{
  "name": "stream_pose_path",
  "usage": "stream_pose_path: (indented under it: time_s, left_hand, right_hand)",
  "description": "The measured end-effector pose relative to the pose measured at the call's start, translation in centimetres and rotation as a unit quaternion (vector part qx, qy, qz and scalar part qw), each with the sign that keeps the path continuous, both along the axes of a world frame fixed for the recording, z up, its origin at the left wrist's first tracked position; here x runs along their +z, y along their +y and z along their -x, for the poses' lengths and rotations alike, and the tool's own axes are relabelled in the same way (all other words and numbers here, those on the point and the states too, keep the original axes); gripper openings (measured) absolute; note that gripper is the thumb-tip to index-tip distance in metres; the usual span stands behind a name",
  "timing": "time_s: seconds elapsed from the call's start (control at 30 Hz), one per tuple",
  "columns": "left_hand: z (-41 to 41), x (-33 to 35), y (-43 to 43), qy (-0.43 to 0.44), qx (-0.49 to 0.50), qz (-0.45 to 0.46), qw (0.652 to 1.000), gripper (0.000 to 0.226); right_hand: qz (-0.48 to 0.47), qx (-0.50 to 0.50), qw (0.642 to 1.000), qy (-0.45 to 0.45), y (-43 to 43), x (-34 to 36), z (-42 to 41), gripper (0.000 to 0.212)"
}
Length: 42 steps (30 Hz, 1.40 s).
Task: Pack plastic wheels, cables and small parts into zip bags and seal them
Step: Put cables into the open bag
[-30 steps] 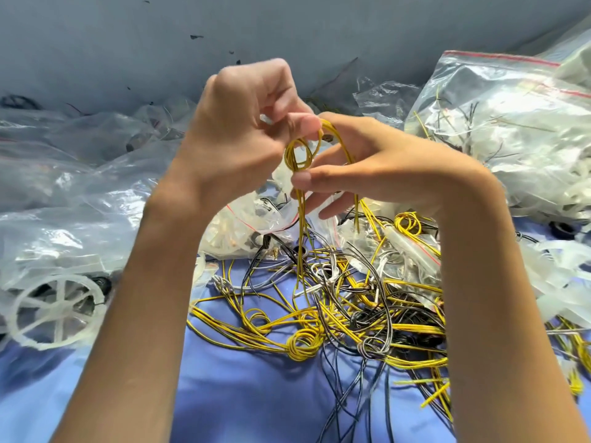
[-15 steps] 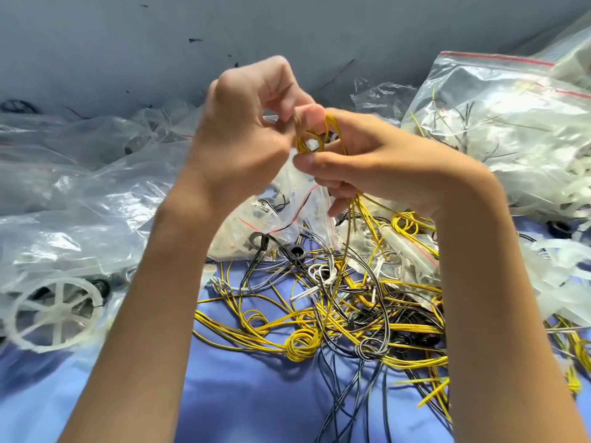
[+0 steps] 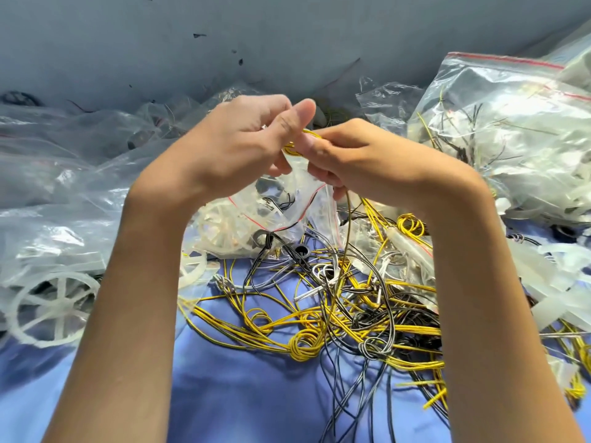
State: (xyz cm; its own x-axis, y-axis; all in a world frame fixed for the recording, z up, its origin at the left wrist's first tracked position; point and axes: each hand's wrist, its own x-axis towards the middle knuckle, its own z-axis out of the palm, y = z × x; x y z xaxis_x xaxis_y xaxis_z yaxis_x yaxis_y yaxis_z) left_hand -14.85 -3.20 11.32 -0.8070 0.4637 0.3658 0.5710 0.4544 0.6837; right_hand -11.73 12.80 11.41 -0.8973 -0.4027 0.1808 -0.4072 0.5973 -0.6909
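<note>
While you've got that yellow cable (image 3: 292, 149) bunched into a little coil up between your hands, I'd say you're on the coiling step, not the bagging step yet. Your left hand (image 3: 236, 145) pinches the coil, thumb against curled fingers (image 3: 297, 118). Your right hand (image 3: 361, 158) has its fingers curled onto the other side, pinching too. Can't tell how many turns are in there, since your hands cover most of it. One loose tail (image 3: 347, 225) hangs from under the right hand down into the cable tangle (image 3: 319, 327) on the blue surface (image 3: 256, 394).

Just below your hands lies a small zip bag (image 3: 271, 212) with a red line, and there looks to be a white wheel and some bits in it. Whether its mouth is open, I can't tell. Another plastic wheel (image 3: 54, 310) sits far left under clear plastic, and a big stuffed bag (image 3: 511, 139) is off to the right.

Next move, my guess: wind that tail in, then hold the coil with one hand so it doesn't spring apart. That frees the other hand to open a bag mouth. Watch the tail doesn't drag the tangle along.
</note>
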Motion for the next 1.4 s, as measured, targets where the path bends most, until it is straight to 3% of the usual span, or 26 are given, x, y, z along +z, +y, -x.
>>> stream_pose_path:
  time_s: [0.2,0.43,0.63,0.8,0.93,1.1,1.23,1.4]
  left_hand:
    - [-0.4,0.2,-0.3,-0.03,-0.053,-0.017,0.998,0.04]
    - [-1.0,0.4,0.0,0.009,-0.056,-0.047,0.997,0.033]
    - [-0.8,0.4,0.2,0.033,-0.039,-0.018,0.999,0.048]
    - [-0.9,0.4,0.1,0.073,-0.018,0.01,0.997,0.041]
    - [-1.1,0.4,0.3,0.093,-0.005,0.02,0.995,0.037]
    - [-1.1,0.4,0.3,0.129,0.029,0.015,0.991,0.041]
    - [-1.2,0.6,0.1,0.124,0.031,0.008,0.992,0.044]
    - [-1.3,0.7,-0.3,0.112,0.029,0.01,0.993,0.052]
  right_hand:
    - [0.045,0.011,0.999,-0.014,-0.1,0.2,-0.2,0.04]
    - [0.072,0.03,0.997,-0.017,0.6,0.5,-0.5,0.037]
    - [0.072,0.02,0.997,-0.031,1.3,0.5,-0.5,0.035]
    - [0.087,0.041,0.995,-0.025,1.7,0.4,-0.7,0.015]
    - [0.133,0.016,0.991,-0.024,1.7,0.1,-0.4,0.038]
    - [0.124,0.009,0.992,0.017,1.6,0.3,-0.6,0.025]
    - [0.102,0.014,0.994,0.037,1.7,0.5,-0.6,0.035]
    - [0.1,0.028,0.994,0.038,1.8,0.3,-0.2,0.028]
